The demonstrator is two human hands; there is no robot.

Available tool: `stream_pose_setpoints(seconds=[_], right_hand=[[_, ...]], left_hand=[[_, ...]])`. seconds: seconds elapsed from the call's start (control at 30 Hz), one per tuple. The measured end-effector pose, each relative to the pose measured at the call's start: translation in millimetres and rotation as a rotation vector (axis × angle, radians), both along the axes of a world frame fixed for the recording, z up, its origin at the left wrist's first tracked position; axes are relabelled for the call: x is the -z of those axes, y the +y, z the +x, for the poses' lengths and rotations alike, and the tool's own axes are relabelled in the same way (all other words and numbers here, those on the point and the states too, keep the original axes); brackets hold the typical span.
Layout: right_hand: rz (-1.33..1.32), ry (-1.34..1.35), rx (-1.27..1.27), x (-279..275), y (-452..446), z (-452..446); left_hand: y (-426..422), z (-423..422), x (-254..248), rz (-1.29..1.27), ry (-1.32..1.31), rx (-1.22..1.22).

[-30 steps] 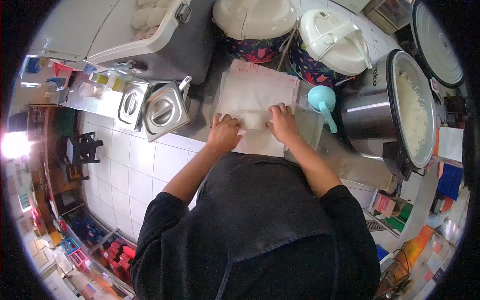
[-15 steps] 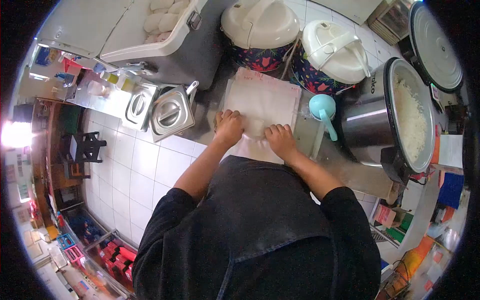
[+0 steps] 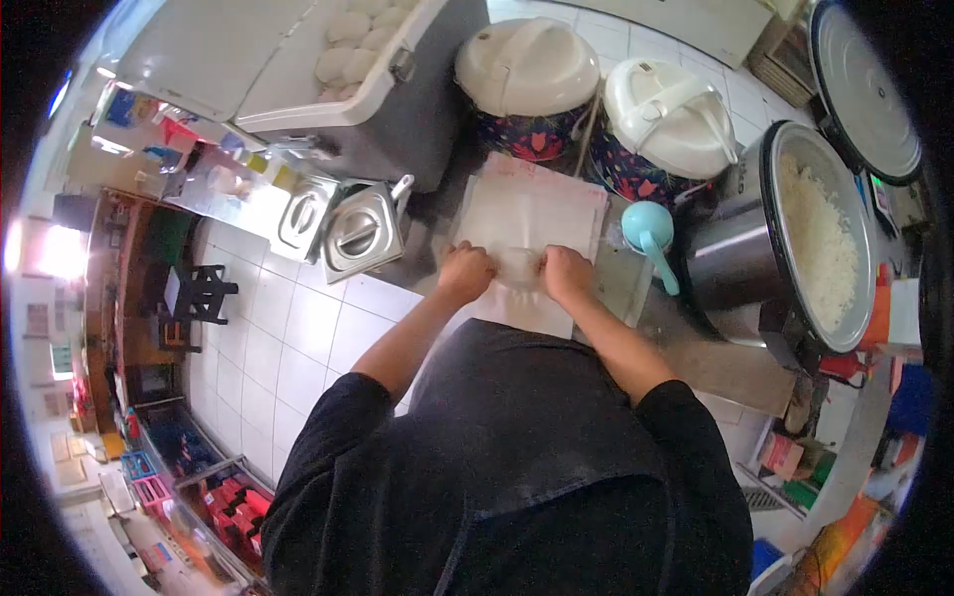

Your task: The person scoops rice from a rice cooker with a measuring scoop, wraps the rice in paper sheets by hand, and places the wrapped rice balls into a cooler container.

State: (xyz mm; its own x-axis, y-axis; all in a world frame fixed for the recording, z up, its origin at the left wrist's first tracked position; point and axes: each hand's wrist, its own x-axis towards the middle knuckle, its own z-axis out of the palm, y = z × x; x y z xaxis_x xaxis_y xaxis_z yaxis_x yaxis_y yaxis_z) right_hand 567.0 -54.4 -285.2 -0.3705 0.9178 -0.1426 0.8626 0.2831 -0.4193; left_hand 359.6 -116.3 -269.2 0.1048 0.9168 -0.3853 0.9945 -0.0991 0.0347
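Grips a whitish, soft-looking bundle (image 3: 518,266), possibly wrapped in paper, by its two ends, with left hand (image 3: 467,270) and right hand (image 3: 566,271) both curled closed on it. Has it low on a stack of pale paper sheets (image 3: 512,211) on the grey metal table (image 3: 735,370). Has a light-blue plastic scoop (image 3: 648,226) beyond the right hand, near a large silver-and-black cooker (image 3: 730,258) full of white rice (image 3: 820,248), and lidded steel pans (image 3: 360,230) out to the left.
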Motion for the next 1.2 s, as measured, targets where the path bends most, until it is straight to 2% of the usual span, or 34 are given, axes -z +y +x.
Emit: stream_pose_setpoints(seconds=[0.07, 0.1, 0.17, 0.2, 0.23, 0.27, 0.3, 0.33, 0.37, 0.4, 0.47, 0.53, 0.57, 0.67, 0.73, 0.8, 0.83, 0.9, 0.97, 1.07, 1.2], right_hand=[[0.013, 0.070, -0.028, -1.9, 3.3, -0.9], [0.028, 0.104, -0.050, -0.6, 3.4, -2.1], [0.236, 0.087, -0.187, 12.1, -2.0, -5.2], [0.116, 0.120, -0.200, 10.5, -1.3, -6.6], [-0.004, 0.150, -0.212, 9.7, -2.2, -7.3], [-0.117, 0.277, -0.209, 35.8, 2.4, -4.6], [-0.247, 0.369, -0.210, 23.2, 2.5, 1.1], [-0.283, 0.391, -0.213, -12.0, 2.0, 9.4], [-0.328, 0.411, -0.216, -41.2, -1.7, 17.4], [-0.305, 0.578, -0.276, -11.2, -2.7, 32.0], [-0.340, 0.766, -0.410, -25.2, 0.0, 48.0], [-0.550, 0.892, -0.512, -97.9, -19.5, 66.7], [-0.714, 0.992, -0.540, -108.0, -26.1, 72.4], [-1.201, 1.020, -0.475, -158.4, -41.8, 85.8], [-1.114, 0.927, -0.768, -158.4, -39.1, 91.3], [-0.909, 0.865, -0.998, -137.2, -29.7, 101.6], [-0.754, 0.852, -1.081, -108.4, -24.1, 109.7], [-0.701, 0.918, -0.997, -116.3, -26.4, 96.7], [-0.819, 1.101, -0.724, -151.5, -37.0, 60.9], [-0.914, 1.382, -0.422, -202.0, -56.3, 5.9], [-0.880, 1.507, -0.311, -242.5, -73.6, -64.0]], left_hand=[[20.9, -7.9, 18.2, 0.041, 0.019, -0.044], [17.2, 3.8, -40.8, 0.057, -0.122, -0.163], [16.7, -0.6, -11.5, 0.243, -0.087, -0.029], [23.5, -5.1, 9.4, 0.344, -0.062, 0.042], [27.2, -8.7, 30.7, 0.263, -0.176, 0.057], [30.8, -9.0, 39.9, 0.183, -0.289, 0.078], [31.5, -7.3, 32.7, -0.006, -0.510, -0.097], [28.1, -6.0, 23.8, -0.203, -0.734, -0.269], [11.8, 0.1, -12.5, -0.160, -0.806, -0.228], [-10.1, 9.8, -56.8, -0.120, -0.876, -0.186], [-31.0, 21.4, -86.1, -0.046, -0.956, -0.112], [-51.8, 42.8, -133.2, -0.053, -1.008, -0.138], [-61.2, 52.0, -151.5, -0.032, -1.029, -0.120], [-75.2, 65.6, -180.0, 0.212, -1.025, 0.137], [-74.4, 86.0, -221.3, 0.354, -1.103, 0.309], [-78.4, 100.6, -220.6, 0.393, -1.169, 0.450], [-78.6, 104.2, -221.5, 0.419, -1.196, 0.522], [-74.8, 99.9, -233.2, 0.523, -1.365, 0.532], [-67.7, 85.9, -247.7, 0.695, -1.456, 0.558], [-62.7, 43.8, -258.9, 1.024, -1.230, 0.552], [-67.4, -29.1, -276.0, 1.237, -0.783, 0.644]])
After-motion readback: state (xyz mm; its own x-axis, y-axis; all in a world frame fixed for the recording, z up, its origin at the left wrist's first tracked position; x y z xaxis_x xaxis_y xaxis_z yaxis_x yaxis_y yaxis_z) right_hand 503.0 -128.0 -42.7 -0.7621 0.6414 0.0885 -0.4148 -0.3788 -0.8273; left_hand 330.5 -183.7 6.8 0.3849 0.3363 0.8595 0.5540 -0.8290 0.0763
